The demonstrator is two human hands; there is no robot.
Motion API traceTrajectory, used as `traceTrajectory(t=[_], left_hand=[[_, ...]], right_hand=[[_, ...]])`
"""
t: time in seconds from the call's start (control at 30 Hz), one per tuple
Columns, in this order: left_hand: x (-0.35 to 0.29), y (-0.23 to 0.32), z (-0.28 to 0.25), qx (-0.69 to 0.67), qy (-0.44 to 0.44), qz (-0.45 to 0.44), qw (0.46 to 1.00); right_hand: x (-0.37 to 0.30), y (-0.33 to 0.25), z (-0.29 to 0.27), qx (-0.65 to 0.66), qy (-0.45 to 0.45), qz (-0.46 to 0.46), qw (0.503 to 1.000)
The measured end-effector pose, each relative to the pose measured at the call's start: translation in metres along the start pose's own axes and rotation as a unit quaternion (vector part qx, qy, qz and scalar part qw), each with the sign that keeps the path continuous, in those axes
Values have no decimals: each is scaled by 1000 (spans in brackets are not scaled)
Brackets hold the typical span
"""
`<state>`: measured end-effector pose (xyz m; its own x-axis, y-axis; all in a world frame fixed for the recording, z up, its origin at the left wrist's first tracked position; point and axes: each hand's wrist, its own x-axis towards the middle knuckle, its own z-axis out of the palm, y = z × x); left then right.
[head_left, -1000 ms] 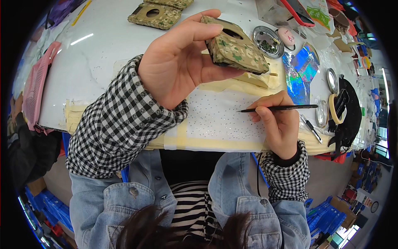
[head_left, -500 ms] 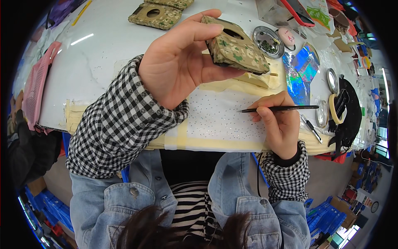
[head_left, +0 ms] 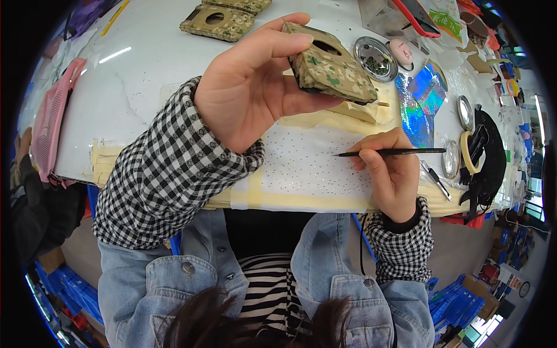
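My left hand [head_left: 249, 87] is raised over the table and grips a camouflage-patterned case [head_left: 339, 72] by its edges, thumb on the upper side and fingers beneath. The case is tilted and has a dark round opening in its face. Black pointed tweezers [head_left: 406, 151] are pinched in my right hand [head_left: 394, 174], their tip pointing left, apart from the case. Beneath the tip lies a white sheet [head_left: 284, 200] dotted with many tiny shiny specks, edged with yellowish tape. Behind the held case, a cream-coloured block [head_left: 362, 111] is partly hidden.
More camouflage cases [head_left: 223, 20] lie at the far left. A round metal dish [head_left: 374, 58] with small dark bits sits beyond my right hand, near holographic sheets [head_left: 415, 104]. Rightward are a craft knife [head_left: 435, 178], a tape roll [head_left: 469, 152] and black cloth [head_left: 490, 156]. A pink mesh basket [head_left: 52, 116] stands left.
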<state>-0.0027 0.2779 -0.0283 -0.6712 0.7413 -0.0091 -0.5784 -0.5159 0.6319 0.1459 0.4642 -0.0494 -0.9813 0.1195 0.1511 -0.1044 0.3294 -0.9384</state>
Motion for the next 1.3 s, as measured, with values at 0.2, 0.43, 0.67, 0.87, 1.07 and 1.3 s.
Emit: traceTrajectory(t=[0.2,0.43,0.67,0.87,1.07,1.3], left_hand=[[-1,3,1,-1,0,-17,1000],[-5,6,5,52,-5,-44,998],[-5,8,10,23,20,-66,997],[-7,11,15,31,34,-83,996],[-8,10,13,24,26,-86,996],[-7,9,15,19,32,-89,995]], right_hand=[[-3,1,-1,17,15,5,1000],[2,-33,-18,50,75,-48,995],[45,-97,-13,4,82,-185,979],[72,-87,8,33,50,-195,979],[72,-83,10,34,51,-181,981],[74,-81,8,-5,46,-205,978]])
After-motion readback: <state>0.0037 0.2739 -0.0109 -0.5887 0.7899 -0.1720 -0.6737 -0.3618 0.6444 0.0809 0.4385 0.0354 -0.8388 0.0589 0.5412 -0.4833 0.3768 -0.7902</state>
